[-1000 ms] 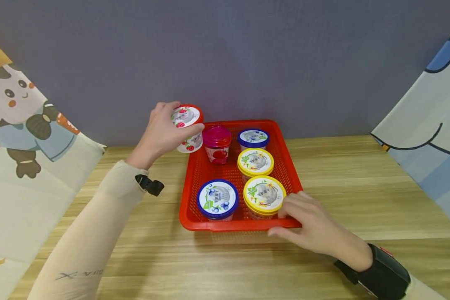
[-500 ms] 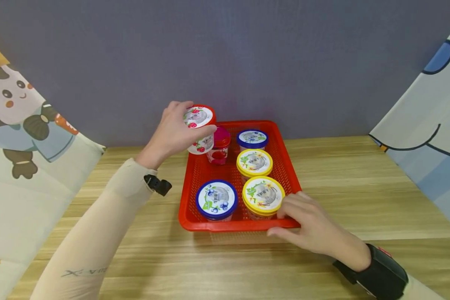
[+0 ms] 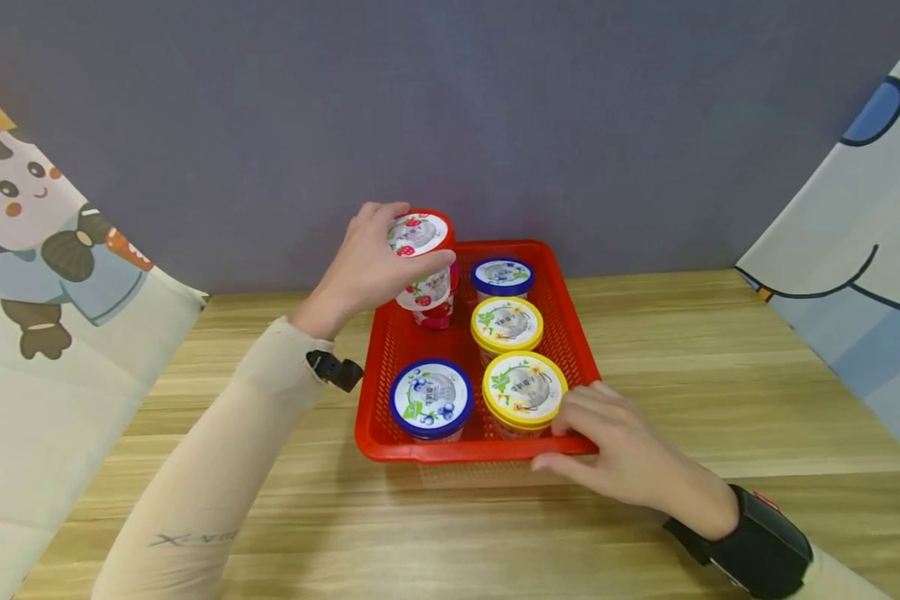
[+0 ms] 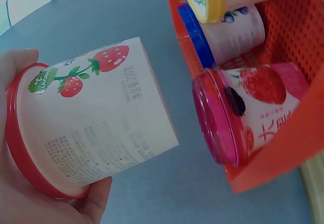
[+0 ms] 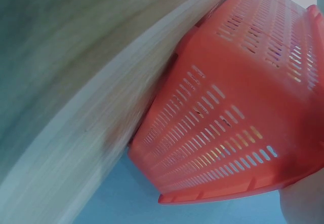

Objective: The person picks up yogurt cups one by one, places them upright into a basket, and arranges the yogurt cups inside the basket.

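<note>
My left hand grips a white strawberry-printed cup by its red lid, thumb and fingers on either side. In the head view the cup is held upright above the back left of a red plastic basket, partly hiding a pink-lidded cup inside. The left wrist view shows a gap between these two cups. At the basket's near right corner, my right hand holds the rim, with the thumb outside and the fingers over the edge. A yellow-lidded cup stands beside those fingers.
Also in the basket are a blue-lidded cup at front left, another yellow-lidded cup, and a blue-lidded cup at the back. The basket stands on a wooden table before a grey wall. Cartoon-printed cloths hang at both sides.
My left hand has carried the strawberry cup to the right, from the basket's left edge to over the pink-lidded cup. The right hand keeps its hold on the rim.
</note>
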